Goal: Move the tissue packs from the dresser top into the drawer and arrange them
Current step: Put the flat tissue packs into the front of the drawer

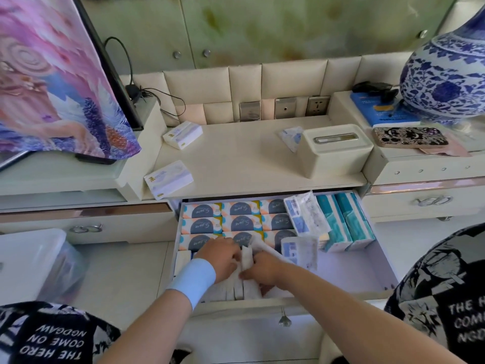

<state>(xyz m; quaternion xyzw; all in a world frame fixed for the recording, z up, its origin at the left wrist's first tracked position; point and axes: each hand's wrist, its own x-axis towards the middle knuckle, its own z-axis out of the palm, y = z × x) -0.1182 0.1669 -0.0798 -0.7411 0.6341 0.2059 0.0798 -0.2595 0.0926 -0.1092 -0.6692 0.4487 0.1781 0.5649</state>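
Inside drawer, both hands around white packs

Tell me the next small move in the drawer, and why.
Probably seat the white packs upright in the front row of the drawer, then let go: the left hand and right hand both grip them, and they look uneven. The near tissue pack and far tissue pack wait on the dresser top.
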